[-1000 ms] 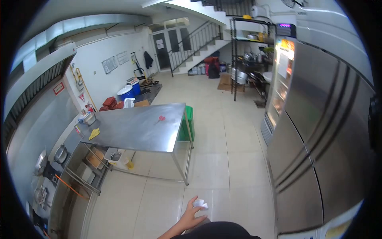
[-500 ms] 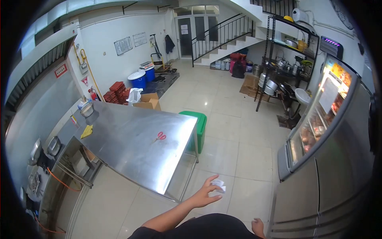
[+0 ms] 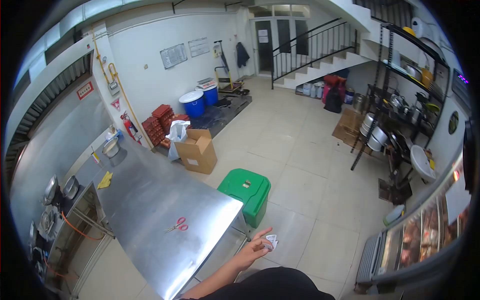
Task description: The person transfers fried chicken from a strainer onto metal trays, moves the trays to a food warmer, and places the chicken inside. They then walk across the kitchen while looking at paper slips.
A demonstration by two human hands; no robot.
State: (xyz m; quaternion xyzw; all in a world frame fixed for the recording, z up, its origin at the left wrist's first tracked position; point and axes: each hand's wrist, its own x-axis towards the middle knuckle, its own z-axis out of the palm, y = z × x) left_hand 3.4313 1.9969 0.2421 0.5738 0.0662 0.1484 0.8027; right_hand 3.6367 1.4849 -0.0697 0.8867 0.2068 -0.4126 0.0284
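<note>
Carried forward since 0.5 s ago, closer to green bin (image 3: 245, 192).
Clamped in left hand (image 3: 254, 248): 1 crumpled paper (image 3: 271, 242), just off bench (image 3: 150, 200) corner, beyond scissors (image 3: 176, 226).

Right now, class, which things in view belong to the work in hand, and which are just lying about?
In hand: left hand pinching a crumpled white paper scrap; green plastic lidded bin nearest.
Lying about: red-handled scissors and yellow cloth on the long steel table; open brown cardboard box.
</note>
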